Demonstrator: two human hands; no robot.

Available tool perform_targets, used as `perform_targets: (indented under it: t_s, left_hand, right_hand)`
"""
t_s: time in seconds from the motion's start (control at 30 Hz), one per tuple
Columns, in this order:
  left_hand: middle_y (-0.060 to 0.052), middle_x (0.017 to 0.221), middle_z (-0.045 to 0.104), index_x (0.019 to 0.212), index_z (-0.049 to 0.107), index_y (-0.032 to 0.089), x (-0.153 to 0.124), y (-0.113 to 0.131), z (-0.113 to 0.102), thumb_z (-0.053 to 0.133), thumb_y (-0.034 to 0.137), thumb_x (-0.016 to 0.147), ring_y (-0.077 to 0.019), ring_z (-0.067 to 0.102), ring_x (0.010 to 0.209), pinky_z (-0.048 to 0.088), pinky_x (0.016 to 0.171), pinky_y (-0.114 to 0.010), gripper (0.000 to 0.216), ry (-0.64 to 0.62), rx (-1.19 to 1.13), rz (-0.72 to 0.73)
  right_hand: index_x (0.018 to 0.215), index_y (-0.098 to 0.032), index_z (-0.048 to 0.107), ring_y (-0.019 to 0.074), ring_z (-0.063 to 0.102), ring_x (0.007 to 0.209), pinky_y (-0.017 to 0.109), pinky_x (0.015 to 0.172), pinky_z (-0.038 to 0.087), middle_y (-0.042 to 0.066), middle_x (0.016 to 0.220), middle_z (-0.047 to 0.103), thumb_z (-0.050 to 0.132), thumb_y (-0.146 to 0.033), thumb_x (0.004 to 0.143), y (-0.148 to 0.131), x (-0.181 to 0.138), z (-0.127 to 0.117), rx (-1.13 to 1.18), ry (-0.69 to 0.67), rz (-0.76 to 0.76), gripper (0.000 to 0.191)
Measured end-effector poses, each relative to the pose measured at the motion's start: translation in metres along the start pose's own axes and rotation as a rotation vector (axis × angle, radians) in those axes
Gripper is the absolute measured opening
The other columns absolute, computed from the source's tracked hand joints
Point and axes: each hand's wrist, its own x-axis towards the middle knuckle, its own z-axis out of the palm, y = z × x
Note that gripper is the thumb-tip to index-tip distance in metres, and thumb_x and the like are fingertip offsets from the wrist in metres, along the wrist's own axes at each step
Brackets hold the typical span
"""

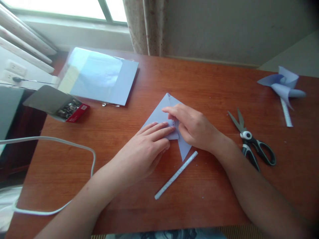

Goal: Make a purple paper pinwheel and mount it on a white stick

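Observation:
A pale lilac paper piece (159,114) with pointed corners lies in the middle of the wooden desk (199,83). My left hand (147,149) rests flat on its lower left part, fingers stretched out and pressing the paper down. My right hand (193,127) comes in from the right, its fingers bent and pinching at the paper's centre beside my left fingertips. A thin rolled white paper stick (175,175) lies just below the paper, slanted.
Black-handled scissors (251,141) lie to the right. A finished paper pinwheel (284,86) on a white stick sits far right. A stack of lilac sheets (99,76) lies at back left, an open box of pins (63,106) beside it. A white cable (74,147) loops at the left.

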Motion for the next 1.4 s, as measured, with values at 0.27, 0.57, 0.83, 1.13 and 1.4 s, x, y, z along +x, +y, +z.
perform_targets:
  t_s: [0.27,0.57,0.83,1.13,1.4]
  left_hand:
    - [-0.008,0.156,0.056,0.099,0.073,0.019,-0.002,-0.001,0.001,0.052,0.008,0.095,-0.0278,0.047,0.149,0.037,0.126,-0.051,0.024,0.018,-0.018,-0.003]
    - [-0.008,0.154,0.058,0.1,0.073,0.019,-0.001,0.0,0.0,0.053,0.007,0.095,-0.028,0.049,0.147,0.038,0.125,-0.052,0.025,0.008,-0.025,0.003]
    - [-0.008,0.155,0.057,0.098,0.071,0.019,-0.002,-0.002,0.003,0.053,0.007,0.094,-0.0284,0.049,0.147,0.039,0.125,-0.051,0.022,0.016,-0.011,0.005]
    - [-0.008,0.154,0.059,0.101,0.071,0.018,-0.002,-0.002,0.005,0.052,0.008,0.097,-0.0293,0.047,0.149,0.04,0.125,-0.051,0.023,0.037,-0.003,0.016]
    - [-0.008,0.151,0.061,0.099,0.072,0.018,-0.003,-0.002,0.005,0.05,0.011,0.099,-0.0293,0.048,0.148,0.042,0.124,-0.051,0.023,0.042,-0.028,0.005]
  right_hand:
    - [0.119,-0.016,0.065,0.0217,0.066,0.103,0.036,0.093,0.054,0.01,0.111,0.071,0.048,-0.005,0.093,0.001,0.002,0.0,0.027,-0.031,0.057,0.033]
    - [0.101,-0.016,0.071,0.0201,0.068,0.095,0.032,0.087,0.052,0.008,0.101,0.073,0.057,-0.006,0.092,0.003,0.001,-0.005,-0.035,-0.063,0.154,0.019]
    - [0.1,-0.016,0.07,0.0177,0.066,0.087,0.029,0.081,0.049,0.006,0.096,0.072,0.057,-0.004,0.091,0.002,0.003,-0.006,-0.029,-0.061,0.192,0.02]
    - [0.106,-0.015,0.071,0.0172,0.065,0.086,0.028,0.081,0.048,0.006,0.096,0.072,0.056,-0.005,0.09,0.002,0.002,-0.007,-0.029,-0.061,0.204,0.024]
    - [0.111,-0.015,0.069,0.0173,0.066,0.087,0.029,0.083,0.051,0.006,0.1,0.07,0.061,-0.005,0.089,0.002,0.002,-0.01,-0.04,-0.062,0.231,0.025]
